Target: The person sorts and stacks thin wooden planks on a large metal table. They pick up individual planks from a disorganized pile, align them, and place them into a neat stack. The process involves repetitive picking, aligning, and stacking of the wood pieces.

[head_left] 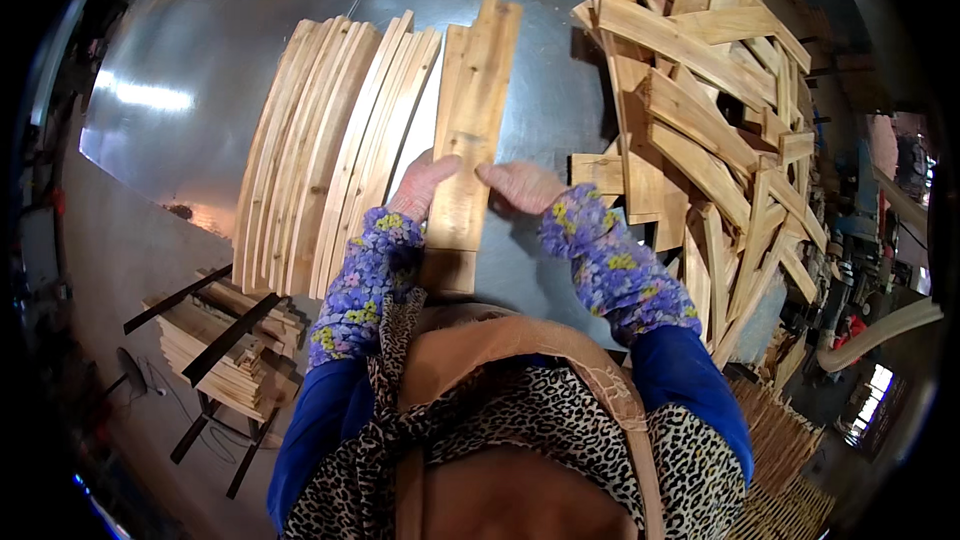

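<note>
Head view: one pale wooden board [474, 120] is positioned at centre on a grey metal table [210, 130], long axis running away from the body, far end leaned slightly right. Left edge is met by the left hand [424, 183], thumb laid on the face; its other fingers are mostly hidden, so how far they are closed can't be told. Right edge is met by the right hand [522, 186] at the fingertip end; rest is bunched and partly hidden, firmness of hold can't be told either.

Markings: machinery [862, 240] at the right rim is too dark and small for any lettering to be read.

Edges/room: left side is bounded by a row of boards [318, 155], packed side by side, near the left hand. Right side is bounded by a loose heap of boards [700, 90], crossed at all angles. Between board and heap, a bare metal strip is left, partly taken up by the right hand. More bare metal is seen left of the row. Near table edge is covered by the body.

Board look: straight, yellow-brown, lengthwise grain, small dark knots. A second board [447, 272] is overlapped by it, exposed at the near end.
</note>
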### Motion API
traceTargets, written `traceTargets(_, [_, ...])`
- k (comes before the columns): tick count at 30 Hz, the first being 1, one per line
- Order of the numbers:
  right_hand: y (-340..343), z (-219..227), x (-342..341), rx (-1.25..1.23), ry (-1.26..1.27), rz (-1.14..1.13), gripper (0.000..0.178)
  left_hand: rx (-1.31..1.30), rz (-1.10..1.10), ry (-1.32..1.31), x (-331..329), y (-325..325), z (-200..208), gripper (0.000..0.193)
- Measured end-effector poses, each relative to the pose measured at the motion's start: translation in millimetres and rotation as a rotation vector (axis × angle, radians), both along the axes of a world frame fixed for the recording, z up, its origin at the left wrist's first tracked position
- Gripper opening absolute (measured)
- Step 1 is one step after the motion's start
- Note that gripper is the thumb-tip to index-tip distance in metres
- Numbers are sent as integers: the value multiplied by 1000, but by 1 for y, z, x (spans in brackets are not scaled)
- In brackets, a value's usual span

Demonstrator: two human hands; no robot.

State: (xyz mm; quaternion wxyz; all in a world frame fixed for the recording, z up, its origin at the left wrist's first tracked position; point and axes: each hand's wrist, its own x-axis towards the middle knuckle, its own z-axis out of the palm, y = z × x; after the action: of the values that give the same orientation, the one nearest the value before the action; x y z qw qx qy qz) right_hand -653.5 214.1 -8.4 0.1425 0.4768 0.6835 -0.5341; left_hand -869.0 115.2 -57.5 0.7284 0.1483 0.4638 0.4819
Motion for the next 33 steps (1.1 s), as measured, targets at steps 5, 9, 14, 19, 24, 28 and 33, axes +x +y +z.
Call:
traceTargets(5, [146, -13, 12, -47, 887, -1285, 60, -3, 23, -99, -7, 4, 20, 78])
traceTargets(9, [253, 20, 38, 99, 1036, -1986, 82, -166, 102, -86, -4, 8, 34, 81])
traceTargets(14, [181, 70, -25, 368, 610, -1831, 62, -343, 192, -309, -24, 5, -12, 78])
traceTargets(19, [32, 22, -42, 199, 668, -1342, 64, -214, 233, -404, -31, 3, -46, 72])
traceTargets(24, [-129, -15, -20, 209, 435, -481, 76, -349, 245, -311, -4, 6, -34, 69])
traceTargets(28, [-132, 36, -12, 31, 248, -149, 91, -350, -35, -634, 3, -7, -4, 69])
traceTargets(33, [-103, 33, 70, 723, -236, -466, 84, -215, -15, -586, -3, -22, -1, 76])
